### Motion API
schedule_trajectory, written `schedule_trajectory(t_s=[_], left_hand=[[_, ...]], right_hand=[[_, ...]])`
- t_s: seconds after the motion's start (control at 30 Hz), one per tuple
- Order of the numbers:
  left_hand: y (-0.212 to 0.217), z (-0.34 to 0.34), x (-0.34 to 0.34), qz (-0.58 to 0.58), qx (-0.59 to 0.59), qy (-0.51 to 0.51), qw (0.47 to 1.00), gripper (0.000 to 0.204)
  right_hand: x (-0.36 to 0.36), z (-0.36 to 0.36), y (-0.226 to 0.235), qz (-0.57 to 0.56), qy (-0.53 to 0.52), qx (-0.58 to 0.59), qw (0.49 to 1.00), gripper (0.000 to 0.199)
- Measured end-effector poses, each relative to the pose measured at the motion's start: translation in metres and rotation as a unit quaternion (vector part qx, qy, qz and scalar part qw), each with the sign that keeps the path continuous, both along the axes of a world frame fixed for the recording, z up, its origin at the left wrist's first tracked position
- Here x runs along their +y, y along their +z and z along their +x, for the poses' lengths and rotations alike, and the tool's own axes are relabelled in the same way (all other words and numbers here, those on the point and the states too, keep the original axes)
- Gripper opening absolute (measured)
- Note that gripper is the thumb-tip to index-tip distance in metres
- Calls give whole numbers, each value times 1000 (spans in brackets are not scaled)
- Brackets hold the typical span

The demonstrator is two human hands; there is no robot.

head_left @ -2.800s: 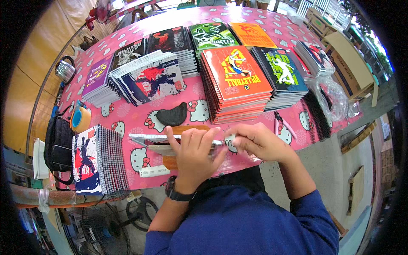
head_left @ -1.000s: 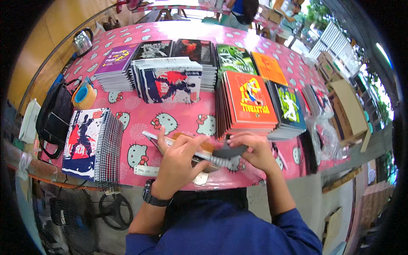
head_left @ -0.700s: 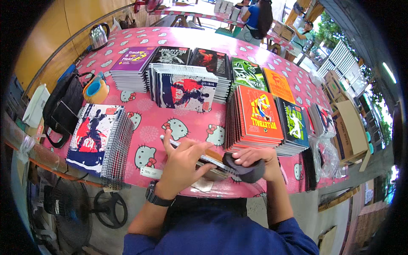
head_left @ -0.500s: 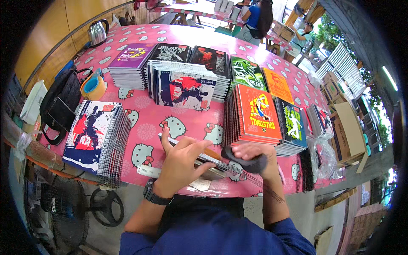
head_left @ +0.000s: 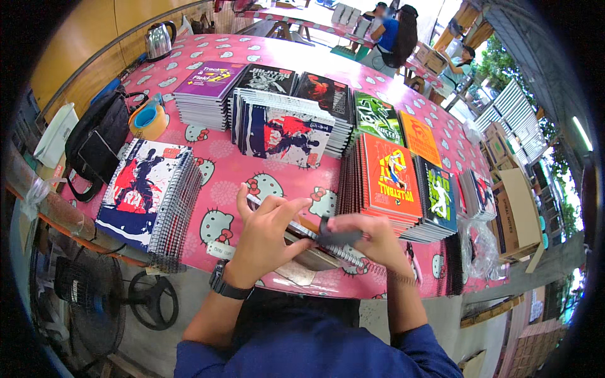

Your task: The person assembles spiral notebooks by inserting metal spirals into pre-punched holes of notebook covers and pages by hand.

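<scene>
My left hand pinches a notebook held on edge near the table's front, thumb on the near face and fingers over the far side. A wire spiral runs along the notebook's upper edge, and its loose end trails right beneath my right wrist. My right hand is closed with a dark grey pad at its fingers, against the spiral. What the pad is made of I cannot tell. Left of my hands stands a stack of white, red and navy spiral notebooks.
More notebook stacks, including purple and orange-red, stand farther back on the pink table. A tape roll and black bag lie left. Black coils, clear plastic and a cardboard box are right. Other people sit beyond.
My right hand has moved left along the spiral with the dark grey pad, closer to my left hand. The left hand keeps its hold on the notebook. The view has shifted slightly.
</scene>
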State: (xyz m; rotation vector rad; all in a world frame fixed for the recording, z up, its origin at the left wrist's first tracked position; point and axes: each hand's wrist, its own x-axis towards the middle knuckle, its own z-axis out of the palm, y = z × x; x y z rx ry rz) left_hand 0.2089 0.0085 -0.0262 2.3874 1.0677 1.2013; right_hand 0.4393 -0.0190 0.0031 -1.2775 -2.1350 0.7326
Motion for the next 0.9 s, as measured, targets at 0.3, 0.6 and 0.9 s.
schedule_trajectory(t_s=[0.3,0.6,0.9], left_hand=[[-7,-7,0,17,13,34,999,78],[-57,-3,8,-153,-412,-18,898,96],[-60,-8,9,-183,-412,-8,892,75]], right_hand=[[23,-5,-17,48,-37,52,997,40],[24,-18,-10,16,1,123,992,41],[20,-30,-17,52,39,149,987,39]])
